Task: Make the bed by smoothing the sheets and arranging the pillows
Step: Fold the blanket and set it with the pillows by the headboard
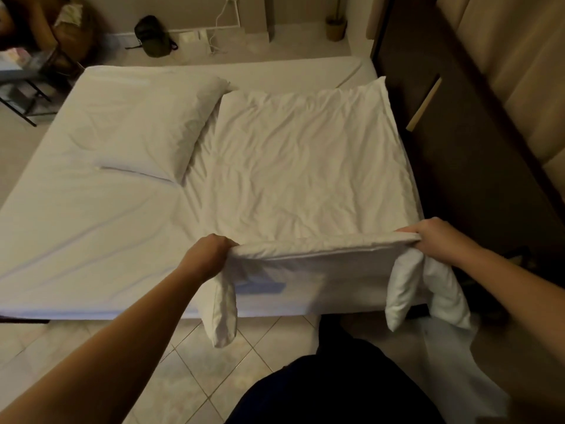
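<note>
A white wrinkled duvet (305, 166) lies spread over the right half of the bed, its near edge lifted and stretched taut between my hands. My left hand (211, 249) grips its left near corner, my right hand (434, 237) its right near corner. Loose corners of the duvet hang down below both hands over the bed's side. A white pillow (159, 130) lies on the left half of the bed, on the fitted sheet (76, 224), touching the duvet's left edge.
A dark wooden cabinet (474, 154) stands tight against the bed's right side. Beyond the bed lie a dark bag (153, 35), a white cable and a small bin (336, 27). A black metal rack (27, 96) stands at the far left. Tiled floor (189, 377) is under me.
</note>
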`<action>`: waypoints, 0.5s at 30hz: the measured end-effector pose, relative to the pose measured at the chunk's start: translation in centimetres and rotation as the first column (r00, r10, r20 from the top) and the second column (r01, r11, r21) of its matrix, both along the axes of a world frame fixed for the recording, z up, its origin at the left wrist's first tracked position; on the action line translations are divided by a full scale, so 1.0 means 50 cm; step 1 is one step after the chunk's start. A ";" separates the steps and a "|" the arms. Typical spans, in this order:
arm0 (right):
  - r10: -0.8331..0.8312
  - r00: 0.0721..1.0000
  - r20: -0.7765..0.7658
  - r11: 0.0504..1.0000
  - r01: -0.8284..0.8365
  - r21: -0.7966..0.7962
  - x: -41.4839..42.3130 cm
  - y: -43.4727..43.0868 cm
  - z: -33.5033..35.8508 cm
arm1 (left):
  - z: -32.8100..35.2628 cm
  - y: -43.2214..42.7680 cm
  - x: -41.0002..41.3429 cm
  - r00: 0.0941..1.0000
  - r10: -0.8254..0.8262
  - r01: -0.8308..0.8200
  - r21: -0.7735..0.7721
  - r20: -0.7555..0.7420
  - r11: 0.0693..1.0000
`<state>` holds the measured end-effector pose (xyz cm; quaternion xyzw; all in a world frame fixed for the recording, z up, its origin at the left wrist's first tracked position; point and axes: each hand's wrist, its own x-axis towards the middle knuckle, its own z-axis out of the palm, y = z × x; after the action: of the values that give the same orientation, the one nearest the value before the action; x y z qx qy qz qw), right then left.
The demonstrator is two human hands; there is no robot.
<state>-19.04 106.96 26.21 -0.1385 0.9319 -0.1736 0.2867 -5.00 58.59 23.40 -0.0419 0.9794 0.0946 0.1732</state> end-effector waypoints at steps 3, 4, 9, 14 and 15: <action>0.006 0.999 0.039 0.998 -0.004 -0.059 -0.101 -0.018 0.005 | -0.008 -0.016 -0.086 0.999 0.034 -0.034 0.010 0.014 0.999; 0.013 0.998 0.056 0.997 -0.009 -0.073 -0.132 -0.022 0.004 | -0.011 -0.020 -0.112 0.999 0.041 -0.042 0.010 0.022 0.999; 0.031 0.989 0.148 0.997 -0.020 -0.076 -0.279 -0.037 -0.015 | -0.023 -0.034 -0.234 0.995 0.079 -0.078 -0.011 0.059 0.997; 0.061 0.976 0.207 0.998 -0.055 -0.032 -0.389 -0.060 -0.045 | -0.045 -0.052 -0.328 0.987 0.128 -0.126 -0.017 0.101 0.992; 0.053 0.975 0.216 0.998 -0.047 -0.030 -0.407 -0.065 -0.049 | -0.049 -0.055 -0.344 0.983 0.138 -0.137 -0.018 0.118 0.990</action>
<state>-39.38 103.70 23.76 -0.1458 0.8890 -0.1921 0.3892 -22.21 55.82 20.98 -0.1158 0.9625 0.0991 0.2243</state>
